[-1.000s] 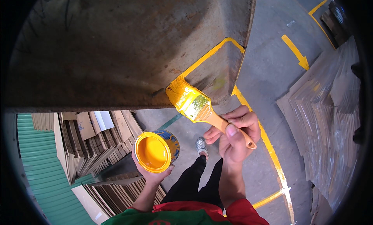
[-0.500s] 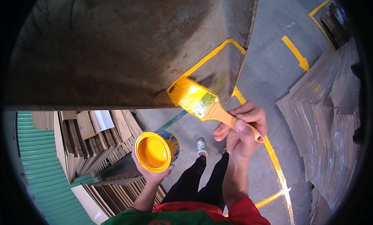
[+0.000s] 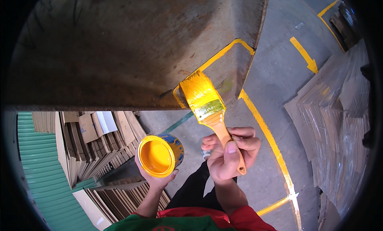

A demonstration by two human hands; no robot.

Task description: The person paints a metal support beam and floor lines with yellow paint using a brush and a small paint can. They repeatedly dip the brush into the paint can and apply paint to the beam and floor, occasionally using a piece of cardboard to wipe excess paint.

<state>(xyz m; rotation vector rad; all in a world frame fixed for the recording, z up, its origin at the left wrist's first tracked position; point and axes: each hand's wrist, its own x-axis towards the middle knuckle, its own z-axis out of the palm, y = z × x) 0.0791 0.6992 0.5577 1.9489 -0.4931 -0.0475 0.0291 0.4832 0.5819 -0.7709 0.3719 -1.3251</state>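
Note:
A flat paintbrush (image 3: 211,114) with a light wooden handle is gripped by my right hand (image 3: 233,155). Its yellow-coated bristles meet the brown, rust-stained metal surface (image 3: 131,47) in front of me. On that surface a yellow painted line (image 3: 219,55) runs as an outline near the right corner, and the bristles cover part of it. My left hand (image 3: 153,179) holds an open paint can (image 3: 174,145) from below, at the lower left of the brush. Yellow paint (image 3: 155,156) shows inside the can, and its rim is smeared yellow.
Stacks of flattened cardboard (image 3: 115,139) stand at the left beside a green corrugated wall (image 3: 44,163). Plastic-wrapped cardboard (image 3: 339,119) is piled at the right. The grey floor (image 3: 275,15) bears a yellow stripe (image 3: 271,139) and a yellow arrow (image 3: 304,54).
My right hand has moved left and down, turning the brush more upright. The bristles have shifted slightly right and up along the painted outline. The paint can stays in place.

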